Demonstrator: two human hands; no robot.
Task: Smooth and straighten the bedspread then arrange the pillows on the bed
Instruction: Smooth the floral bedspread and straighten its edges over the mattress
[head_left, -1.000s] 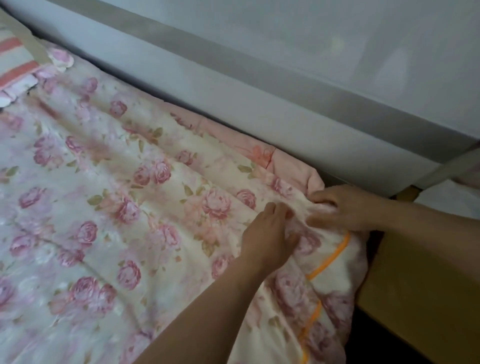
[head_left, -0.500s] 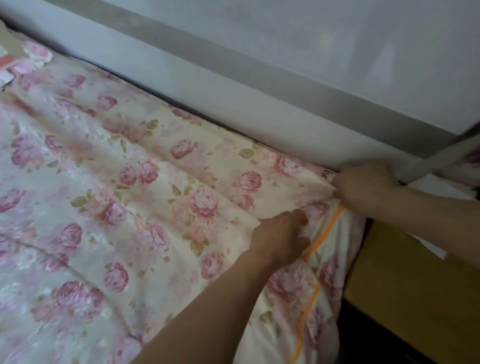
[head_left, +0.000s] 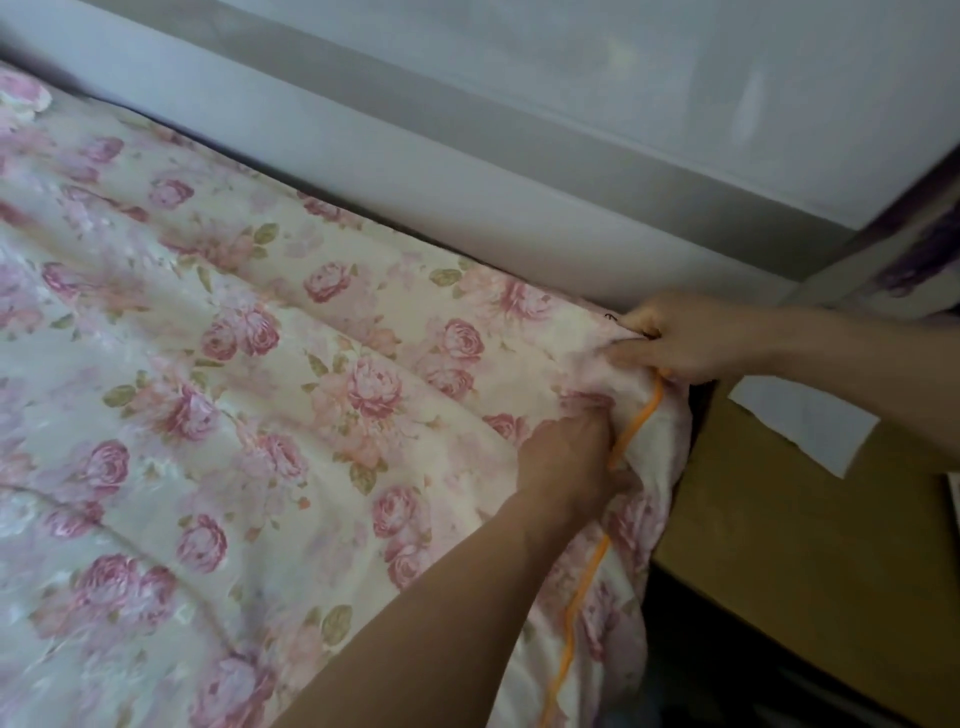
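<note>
— What's around, starting from the left?

— The rose-printed bedspread (head_left: 249, 395) fills the left and middle and lies across the bed in long soft folds. Behind it the grey wall panel (head_left: 426, 176) runs along its far edge. To the right of the bed stands a wooden cabinet (head_left: 779, 561), just beside the hanging edge of the cloth, with a white paper (head_left: 810, 423) on its top. A purple-patterned cloth (head_left: 924, 254) shows at the upper right. The cabinet sits close against the corner where both hands are working.

— And compared with a moment ago?

— A second ago a plain pink layer showed along the wall; the floral cloth now covers it right up to the panel. The right hand (head_left: 691, 340) has gone from mid-edge to the far corner by the wall. The left hand (head_left: 571, 460) has followed it towards the orange piping (head_left: 589, 577).

— How do the hands sit?

— Apart, but near each other. The left arm reaches in from below, knuckles up, its fingers dug into a fold right at the piping and gripping it. The right arm comes in from the right edge, and its fingers and thumb pinch the corner of the bedspread against the wall.
</note>
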